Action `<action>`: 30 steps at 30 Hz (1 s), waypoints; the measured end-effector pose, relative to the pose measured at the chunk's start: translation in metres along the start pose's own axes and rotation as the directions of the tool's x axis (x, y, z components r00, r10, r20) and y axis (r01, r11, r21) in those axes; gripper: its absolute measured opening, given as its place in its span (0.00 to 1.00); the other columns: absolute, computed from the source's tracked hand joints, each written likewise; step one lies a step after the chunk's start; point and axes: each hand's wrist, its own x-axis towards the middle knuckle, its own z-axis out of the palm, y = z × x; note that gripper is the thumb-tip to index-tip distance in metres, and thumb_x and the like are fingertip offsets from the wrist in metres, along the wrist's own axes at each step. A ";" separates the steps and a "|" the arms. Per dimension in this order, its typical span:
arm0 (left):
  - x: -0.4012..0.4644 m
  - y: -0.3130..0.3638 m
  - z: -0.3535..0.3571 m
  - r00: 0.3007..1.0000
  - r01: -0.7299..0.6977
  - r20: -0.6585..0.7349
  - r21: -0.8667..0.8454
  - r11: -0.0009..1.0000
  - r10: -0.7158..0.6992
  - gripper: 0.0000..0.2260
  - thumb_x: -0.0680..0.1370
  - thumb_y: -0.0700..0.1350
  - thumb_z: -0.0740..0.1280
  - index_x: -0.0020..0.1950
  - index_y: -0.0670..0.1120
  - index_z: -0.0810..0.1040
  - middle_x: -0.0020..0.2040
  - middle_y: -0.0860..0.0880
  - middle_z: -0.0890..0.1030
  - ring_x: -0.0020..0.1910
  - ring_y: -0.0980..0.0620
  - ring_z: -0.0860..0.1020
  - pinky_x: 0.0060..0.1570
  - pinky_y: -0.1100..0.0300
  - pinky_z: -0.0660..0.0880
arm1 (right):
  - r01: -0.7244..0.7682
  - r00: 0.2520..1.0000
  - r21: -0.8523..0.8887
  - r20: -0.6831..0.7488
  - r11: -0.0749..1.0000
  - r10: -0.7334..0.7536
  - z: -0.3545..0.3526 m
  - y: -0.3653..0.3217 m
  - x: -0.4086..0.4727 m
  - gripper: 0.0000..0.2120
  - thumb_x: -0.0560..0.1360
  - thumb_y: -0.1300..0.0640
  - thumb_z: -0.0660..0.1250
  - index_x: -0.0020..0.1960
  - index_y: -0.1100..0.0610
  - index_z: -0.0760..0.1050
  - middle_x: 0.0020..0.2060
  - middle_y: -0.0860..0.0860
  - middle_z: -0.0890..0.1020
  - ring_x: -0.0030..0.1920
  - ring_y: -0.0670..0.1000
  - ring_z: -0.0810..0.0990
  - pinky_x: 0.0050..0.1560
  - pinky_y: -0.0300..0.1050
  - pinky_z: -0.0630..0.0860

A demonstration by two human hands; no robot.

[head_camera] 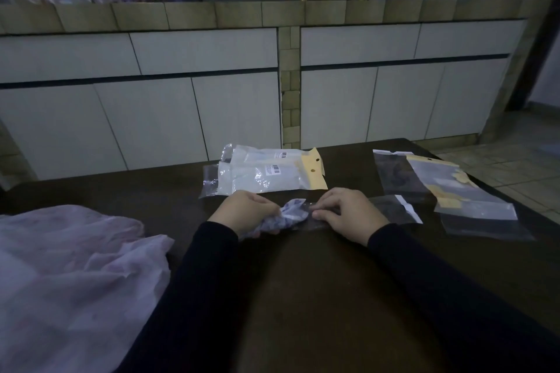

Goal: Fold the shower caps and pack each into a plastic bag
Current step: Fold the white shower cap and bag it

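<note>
Left hand [247, 212] grips the folded shower cap [289, 216]; right hand [348, 210] fingers pinch the plastic bag [391, 209].

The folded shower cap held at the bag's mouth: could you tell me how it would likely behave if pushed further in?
The shower cap looks crumpled and thin, so it would probably bunch rather than slide stiffly. Gripped by the left hand, it seems light. The clear plastic bag, pinched by the right hand, looks limp and may buckle.

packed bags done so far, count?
2. Both lie stacked at the table's far edge, beyond the hands: the nearer packed bag overlaps the farther packed bag. More could be hidden beneath them.
</note>
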 end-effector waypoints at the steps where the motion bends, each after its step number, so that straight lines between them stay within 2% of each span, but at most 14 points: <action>1: 0.000 -0.001 0.000 1.000 -0.016 0.000 0.005 1.000 0.016 0.05 0.75 0.46 0.70 0.48 0.48 0.84 0.42 0.45 0.85 0.37 0.52 0.77 0.29 0.62 0.70 | -0.002 1.000 0.059 -0.029 0.998 0.004 0.000 0.001 -0.001 0.11 0.77 0.54 0.66 0.58 0.50 0.79 0.56 0.46 0.77 0.54 0.43 0.73 0.56 0.37 0.68; 4: 0.001 -0.002 0.000 0.993 -0.117 -0.021 0.088 0.989 0.119 0.05 0.76 0.46 0.69 0.46 0.52 0.85 0.42 0.49 0.84 0.42 0.51 0.80 0.34 0.61 0.75 | 0.005 0.994 0.208 -0.111 0.978 0.019 -0.001 0.005 -0.001 0.11 0.77 0.54 0.65 0.58 0.49 0.80 0.56 0.46 0.79 0.56 0.44 0.74 0.61 0.42 0.71; 6: 0.000 0.003 0.001 0.972 -0.208 -0.043 0.283 0.936 0.229 0.06 0.76 0.47 0.68 0.48 0.54 0.84 0.44 0.54 0.82 0.46 0.53 0.79 0.43 0.62 0.75 | 0.046 0.990 0.234 -0.137 0.971 -0.014 -0.001 0.006 -0.001 0.11 0.77 0.55 0.65 0.58 0.49 0.80 0.55 0.43 0.79 0.54 0.40 0.74 0.59 0.37 0.70; 8: -0.004 0.012 0.004 0.938 -0.250 -0.088 0.494 0.832 0.334 0.07 0.77 0.49 0.67 0.51 0.56 0.83 0.44 0.56 0.79 0.46 0.56 0.77 0.42 0.64 0.71 | 0.106 0.986 0.253 -0.150 0.962 -0.069 -0.001 0.006 -0.001 0.10 0.77 0.56 0.65 0.57 0.49 0.80 0.51 0.39 0.77 0.50 0.35 0.73 0.53 0.30 0.68; 10: -0.008 0.018 0.007 0.911 -0.236 -0.131 0.610 0.756 0.390 0.07 0.76 0.51 0.66 0.51 0.58 0.83 0.45 0.57 0.78 0.44 0.57 0.75 0.41 0.64 0.69 | 0.148 0.985 0.254 -0.121 0.956 -0.120 -0.002 0.005 -0.002 0.11 0.77 0.57 0.65 0.57 0.47 0.79 0.48 0.35 0.75 0.51 0.33 0.72 0.50 0.28 0.67; 15: -0.010 0.019 0.004 0.882 -0.181 -0.194 0.701 0.690 0.428 0.07 0.75 0.52 0.66 0.48 0.59 0.83 0.48 0.55 0.82 0.43 0.55 0.75 0.40 0.62 0.69 | 0.216 0.972 0.237 -0.142 0.947 -0.187 0.002 0.005 -0.001 0.11 0.77 0.56 0.65 0.57 0.47 0.79 0.50 0.36 0.75 0.53 0.33 0.72 0.52 0.26 0.69; 19: -0.009 0.018 0.009 0.892 -0.290 -0.070 0.669 0.684 0.446 0.09 0.76 0.54 0.66 0.54 0.60 0.82 0.52 0.55 0.80 0.50 0.55 0.77 0.44 0.63 0.72 | 0.220 0.975 0.311 -0.102 0.925 -0.197 0.002 0.007 -0.002 0.11 0.77 0.58 0.66 0.57 0.47 0.79 0.53 0.39 0.77 0.56 0.37 0.73 0.56 0.32 0.70; 22: -0.005 0.014 0.012 0.917 -0.337 -0.068 0.397 0.854 0.393 0.07 0.77 0.50 0.66 0.53 0.53 0.81 0.50 0.51 0.82 0.46 0.56 0.78 0.45 0.64 0.71 | 0.215 0.976 0.319 -0.081 0.923 -0.200 0.002 0.009 -0.001 0.13 0.76 0.57 0.66 0.59 0.45 0.78 0.55 0.37 0.75 0.58 0.37 0.72 0.56 0.31 0.68; 23: -0.003 0.012 0.013 0.938 -0.306 -0.061 0.314 0.899 0.341 0.07 0.78 0.51 0.66 0.52 0.51 0.80 0.48 0.50 0.82 0.43 0.57 0.78 0.44 0.64 0.72 | 0.215 0.977 0.284 -0.063 0.934 -0.205 0.003 0.009 -0.001 0.14 0.76 0.56 0.67 0.60 0.45 0.77 0.55 0.37 0.75 0.59 0.37 0.71 0.56 0.29 0.67; 26: 0.000 0.007 0.014 0.977 -0.210 0.007 0.249 0.946 0.215 0.10 0.77 0.54 0.66 0.48 0.48 0.79 0.34 0.51 0.79 0.26 0.60 0.75 0.28 0.67 0.70 | 0.220 0.973 0.188 0.022 0.957 -0.228 0.005 0.009 -0.001 0.14 0.77 0.54 0.66 0.61 0.44 0.76 0.59 0.39 0.75 0.59 0.38 0.70 0.56 0.29 0.66; 27: 0.000 0.006 0.013 0.979 -0.204 0.032 0.234 0.951 0.202 0.09 0.77 0.54 0.67 0.46 0.49 0.79 0.33 0.52 0.79 0.25 0.62 0.75 0.26 0.68 0.69 | 0.220 0.974 0.161 0.026 0.962 -0.227 0.004 0.008 -0.002 0.14 0.77 0.53 0.65 0.62 0.44 0.76 0.60 0.40 0.74 0.59 0.38 0.70 0.59 0.31 0.66; 28: 0.000 0.004 0.012 0.977 -0.212 0.048 0.210 0.955 0.206 0.07 0.77 0.54 0.68 0.45 0.51 0.79 0.36 0.52 0.81 0.29 0.63 0.77 0.28 0.70 0.70 | 0.218 0.975 0.120 0.006 0.969 -0.221 0.004 0.009 -0.002 0.14 0.77 0.51 0.65 0.62 0.43 0.76 0.60 0.40 0.73 0.60 0.39 0.69 0.61 0.35 0.66; 30: 0.003 0.001 0.008 0.971 -0.238 0.058 0.186 0.953 0.231 0.02 0.76 0.51 0.69 0.46 0.55 0.80 0.47 0.53 0.82 0.44 0.60 0.79 0.39 0.69 0.72 | 0.189 0.980 0.006 -0.059 0.982 -0.189 0.002 0.009 -0.002 0.17 0.76 0.46 0.65 0.64 0.41 0.74 0.57 0.41 0.70 0.59 0.41 0.66 0.62 0.40 0.64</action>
